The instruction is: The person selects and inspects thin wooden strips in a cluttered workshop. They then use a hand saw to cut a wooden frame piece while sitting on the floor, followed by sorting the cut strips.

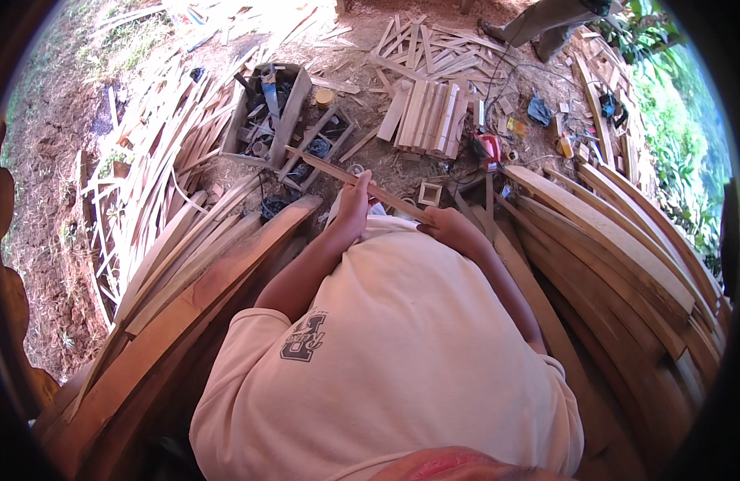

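A thin wooden strip (326, 166) slants across in front of my body, its far end up to the left and its near end down to the right. My left hand (355, 202) is closed round its middle, thumb along the top. At the lower right end, my right hand (452, 225) grips the same strip, the fingers partly hidden. Just beyond the strip's far end are a wooden toolbox (288, 132) with a saw (270, 90) in it and a smaller wooden crate (342, 135). A small square wooden frame (430, 193) lies close to my right hand.
Long timber planks (210, 272) flank me on the left, and more planks (610, 232) on the right. Ahead lies a neat stack of cut boards (430, 116) beside a red power tool (487, 151). Loose offcuts (434, 52) litter the ground. Another person's legs (538, 28) show at the upper right.
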The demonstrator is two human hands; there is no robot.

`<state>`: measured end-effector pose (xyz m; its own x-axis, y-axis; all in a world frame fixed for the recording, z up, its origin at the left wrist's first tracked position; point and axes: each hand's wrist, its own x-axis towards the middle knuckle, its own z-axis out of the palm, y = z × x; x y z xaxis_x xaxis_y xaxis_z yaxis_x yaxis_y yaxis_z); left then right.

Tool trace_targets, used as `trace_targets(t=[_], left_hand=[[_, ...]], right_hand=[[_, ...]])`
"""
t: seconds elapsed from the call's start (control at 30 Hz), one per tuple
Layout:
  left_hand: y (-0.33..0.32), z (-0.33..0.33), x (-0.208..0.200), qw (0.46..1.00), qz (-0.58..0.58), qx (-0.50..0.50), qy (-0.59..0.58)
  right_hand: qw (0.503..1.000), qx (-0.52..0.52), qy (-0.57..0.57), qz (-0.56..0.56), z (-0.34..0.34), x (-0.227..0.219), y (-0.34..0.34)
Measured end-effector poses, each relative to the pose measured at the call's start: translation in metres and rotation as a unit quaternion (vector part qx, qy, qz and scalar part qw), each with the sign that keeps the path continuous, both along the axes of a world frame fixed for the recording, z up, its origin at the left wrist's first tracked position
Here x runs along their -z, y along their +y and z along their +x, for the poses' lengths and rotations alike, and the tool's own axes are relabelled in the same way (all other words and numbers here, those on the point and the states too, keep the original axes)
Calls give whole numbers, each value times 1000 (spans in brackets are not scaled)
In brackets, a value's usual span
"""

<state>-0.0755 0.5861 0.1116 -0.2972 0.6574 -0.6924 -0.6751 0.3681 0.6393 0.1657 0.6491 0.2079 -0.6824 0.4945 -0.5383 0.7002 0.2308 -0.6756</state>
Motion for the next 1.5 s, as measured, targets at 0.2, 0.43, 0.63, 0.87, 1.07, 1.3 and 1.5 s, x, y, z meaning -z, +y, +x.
trace_targets(t=[0.2, 0.43, 0.63, 0.87, 1.07, 1.3, 1.5], left_hand=[[3, -1, -16, 998, -28, 50, -30], [-11, -5, -4, 985, -54, 161, -8], [-9, -8, -2, 980, -64, 187, -6], [-9, -8, -2, 978, -63, 197, 0], [-4, -8, -2, 976, -41, 212, 28], [-4, -14, 1, 972, -35, 230, 34], [-7, -13, -11, 973, -39, 225, 33]], right_hand=[[996, 81, 4, 31, 11, 20, 9], [932, 312, 42, 180, 43, 74, 27], [923, 335, 10, 187, 74, 105, 24], [911, 376, 11, 171, 68, 100, 6], [898, 402, 36, 175, 63, 96, -1], [925, 340, 4, 168, 54, 94, -3], [952, 270, 32, 141, 23, 60, -7]])
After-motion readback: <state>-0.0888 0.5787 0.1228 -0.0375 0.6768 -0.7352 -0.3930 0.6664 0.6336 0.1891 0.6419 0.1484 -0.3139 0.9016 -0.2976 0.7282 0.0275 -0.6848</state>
